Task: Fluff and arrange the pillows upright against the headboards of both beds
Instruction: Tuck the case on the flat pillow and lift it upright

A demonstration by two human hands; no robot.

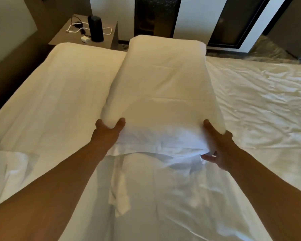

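Observation:
A long white pillow (163,87) stretches away from me over the middle of the bed, its near end lifted. My left hand (108,131) clasps the near left corner, thumb on top. My right hand (217,146) holds the near right corner, with fingers tucked under the loose pillowcase flap. A second white pillow (59,94) lies flat to the left, alongside the dark headboard (16,66). The held pillow's left edge touches it.
Rumpled white bed sheet (259,105) covers the bed to the right and in front of me. A nightstand (63,37) at the far left carries a black cylinder (95,29), a white charger and cables. A carpeted floor and dark panels lie beyond the bed.

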